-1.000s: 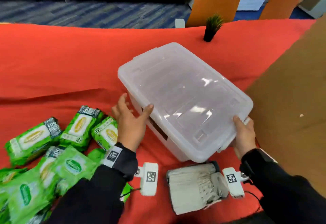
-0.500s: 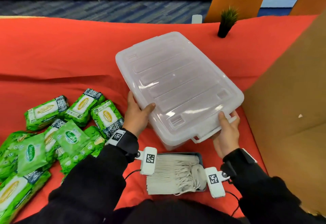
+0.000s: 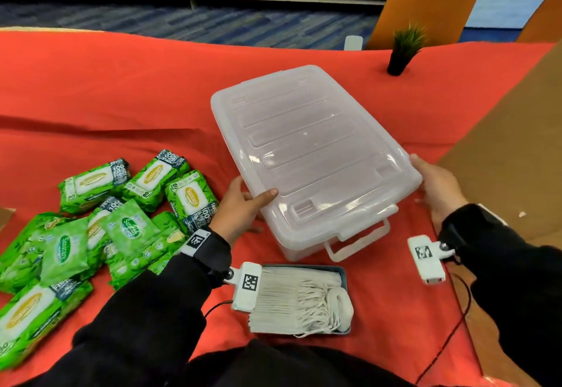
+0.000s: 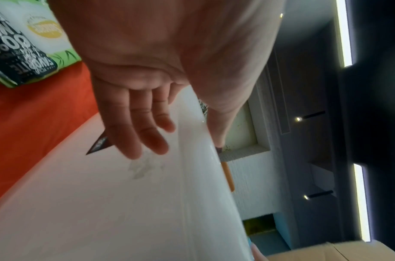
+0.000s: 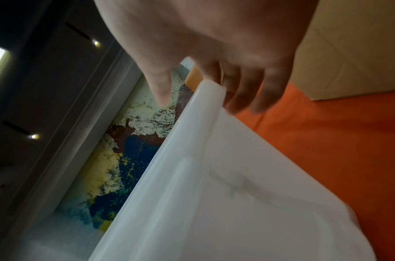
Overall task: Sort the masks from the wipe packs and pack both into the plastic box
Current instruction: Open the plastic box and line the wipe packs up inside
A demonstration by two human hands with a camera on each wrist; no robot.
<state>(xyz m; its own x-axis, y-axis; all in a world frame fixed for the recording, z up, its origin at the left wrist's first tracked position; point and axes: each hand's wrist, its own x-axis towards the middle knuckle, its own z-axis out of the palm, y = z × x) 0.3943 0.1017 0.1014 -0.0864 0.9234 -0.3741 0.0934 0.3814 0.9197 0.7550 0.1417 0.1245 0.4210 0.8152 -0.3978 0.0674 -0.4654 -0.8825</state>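
Observation:
The translucent plastic box with its lid on lies slanted in the middle of the red cloth. My left hand holds its near left edge, thumb on the lid and fingers flat against the box wall. My right hand holds the near right corner. There the lid's rim sits between the thumb and blurred fingers. A stack of pale masks lies in a grey tray in front of the box. Several green wipe packs are heaped at the left.
A large cardboard box stands along the right side, close to my right hand. A small potted plant stands at the far edge of the table. One wipe pack lies close beside my left wrist.
The box has come down and toward me, level with the table. My right hand has shifted from the near handle to the right corner. My left hand keeps its hold.

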